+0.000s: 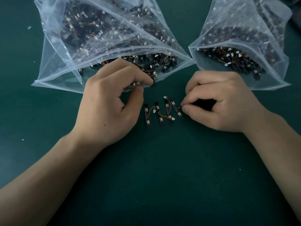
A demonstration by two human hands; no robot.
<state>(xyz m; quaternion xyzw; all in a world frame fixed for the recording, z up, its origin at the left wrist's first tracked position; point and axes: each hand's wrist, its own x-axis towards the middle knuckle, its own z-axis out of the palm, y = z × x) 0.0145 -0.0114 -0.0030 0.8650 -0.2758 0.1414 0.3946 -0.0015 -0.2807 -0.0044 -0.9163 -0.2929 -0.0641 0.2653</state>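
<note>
From the head view, a dark green mat (154,176) covers the whole surface; nothing of the room beyond it can be made out. A row of strips (160,115), four small black boards with looping wires, lies on the bare mat and serves as the marker here.

Behind the row and to its left a big bag (53,62) of clear plastic lies with its mouth open toward the row, packed with the same black parts. Behind and to the right lies a smaller bag (260,30), also open toward the row. A gap of mat separates the two bag mouths straight behind the row.

The left hand (110,103), just left of the row, pinches a small part (136,83) between thumb and forefinger at the big bag's lip. The right hand (219,101), just right of the row, pinches the wire (178,108) of the rightmost strip. A few white scraps (29,28) dot the mat far to the left. In front of the row, between the forearms, the mat lies bare to the near edge of the view.
</note>
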